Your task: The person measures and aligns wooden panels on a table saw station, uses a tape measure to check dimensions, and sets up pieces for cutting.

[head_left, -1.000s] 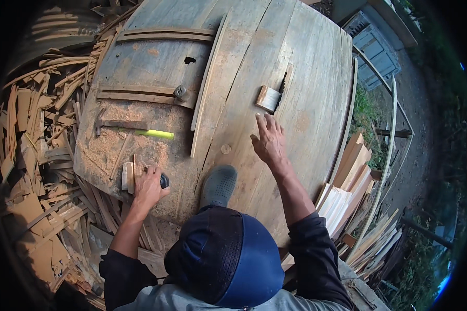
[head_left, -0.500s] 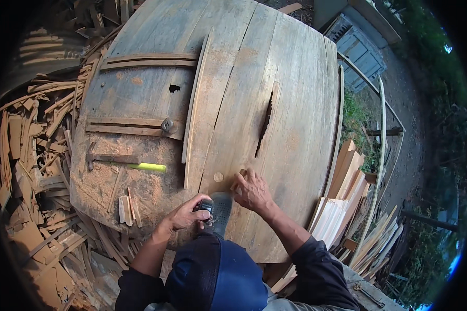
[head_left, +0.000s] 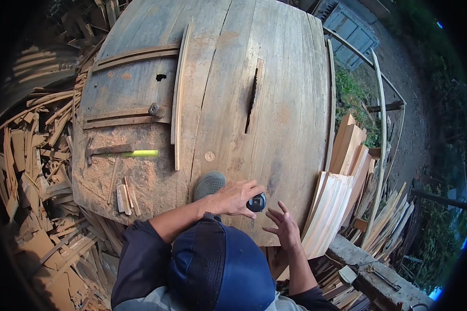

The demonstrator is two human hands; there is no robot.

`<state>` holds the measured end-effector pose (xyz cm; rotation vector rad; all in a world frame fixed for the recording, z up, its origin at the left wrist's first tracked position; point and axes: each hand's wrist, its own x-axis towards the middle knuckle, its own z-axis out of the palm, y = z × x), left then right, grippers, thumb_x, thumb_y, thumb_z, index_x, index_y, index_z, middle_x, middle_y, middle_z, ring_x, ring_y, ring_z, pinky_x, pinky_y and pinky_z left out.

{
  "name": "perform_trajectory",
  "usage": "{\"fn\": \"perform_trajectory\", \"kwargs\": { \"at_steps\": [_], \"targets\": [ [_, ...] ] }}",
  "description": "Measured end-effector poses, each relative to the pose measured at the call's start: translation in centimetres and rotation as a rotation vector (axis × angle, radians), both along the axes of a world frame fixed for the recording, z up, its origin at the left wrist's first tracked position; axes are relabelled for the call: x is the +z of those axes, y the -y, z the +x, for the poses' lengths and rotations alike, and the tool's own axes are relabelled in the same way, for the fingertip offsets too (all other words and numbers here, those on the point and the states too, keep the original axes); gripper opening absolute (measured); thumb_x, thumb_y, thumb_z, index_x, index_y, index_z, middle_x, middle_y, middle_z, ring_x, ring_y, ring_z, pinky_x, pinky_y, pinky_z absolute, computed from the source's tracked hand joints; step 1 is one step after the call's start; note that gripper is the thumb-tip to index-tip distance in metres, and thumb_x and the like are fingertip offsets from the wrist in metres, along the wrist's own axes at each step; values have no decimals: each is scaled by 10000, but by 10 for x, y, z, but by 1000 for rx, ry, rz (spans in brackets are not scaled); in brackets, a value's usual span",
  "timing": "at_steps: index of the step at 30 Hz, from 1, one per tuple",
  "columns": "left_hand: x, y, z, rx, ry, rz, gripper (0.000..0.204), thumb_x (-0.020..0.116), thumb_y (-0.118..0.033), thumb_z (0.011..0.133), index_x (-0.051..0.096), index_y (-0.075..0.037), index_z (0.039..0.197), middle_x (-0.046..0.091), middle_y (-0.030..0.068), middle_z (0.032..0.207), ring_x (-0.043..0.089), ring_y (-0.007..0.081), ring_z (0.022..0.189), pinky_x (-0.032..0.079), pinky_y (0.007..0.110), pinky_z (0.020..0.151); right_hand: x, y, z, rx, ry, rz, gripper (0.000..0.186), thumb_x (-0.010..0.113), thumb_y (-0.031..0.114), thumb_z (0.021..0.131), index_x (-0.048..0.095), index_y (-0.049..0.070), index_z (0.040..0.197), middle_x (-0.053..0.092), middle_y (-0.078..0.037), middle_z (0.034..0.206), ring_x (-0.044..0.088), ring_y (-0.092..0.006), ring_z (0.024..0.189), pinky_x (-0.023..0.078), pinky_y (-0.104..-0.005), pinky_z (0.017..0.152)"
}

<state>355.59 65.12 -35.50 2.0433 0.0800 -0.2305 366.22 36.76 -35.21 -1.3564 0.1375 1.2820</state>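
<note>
My left hand (head_left: 233,198) grips a small round black object (head_left: 257,202) just beside my open right hand (head_left: 281,228). The exposed saw blade (head_left: 251,101) ahead could catch a careless reach.

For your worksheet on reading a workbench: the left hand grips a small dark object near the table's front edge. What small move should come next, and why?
Probably bring the open right hand across to the dark object: the left hand already grips it, and the right hand hangs empty just beside it, clear of the saw blade.
</note>
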Motion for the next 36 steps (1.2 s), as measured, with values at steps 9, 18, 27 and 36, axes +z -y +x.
{"fn": "perform_trajectory", "kwargs": {
  "at_steps": [9,18,27,36],
  "targets": [
    [-29,-15,-6,472,-71,-902,561,664,-54,924,428,17,1428,442,131,1371,548,184,1190,514,326,947,3,-151,29,409,252,-2,554,613,324,986,522,-24,1407,697,-114,1120,661,-196,980,527,-331,908],
    [-47,-67,-26,368,-368,-796,213,746,-151,874,642,4,977,634,32,822,579,103,767,478,278,676,-3,-202,22,836,466,-76,374,609,334,995,641,-11,1134,616,-95,903,590,-184,738,495,-335,713],
    [-16,-168,-87,795,-26,-447,151,740,-152,904,648,-34,887,614,-22,759,562,56,722,471,249,660,-25,-191,32,1080,955,-171,179,599,163,923,677,34,1020,648,-197,950,611,-371,955,505,-448,853],
    [-97,-284,-131,717,99,566,1038,895,-175,648,349,-171,1532,577,131,1324,543,341,1220,417,437,1061,-60,-141,39,1186,1061,-288,186,586,156,931,678,20,1019,683,-175,969,599,-369,1011,500,-431,895]
  ]
}}
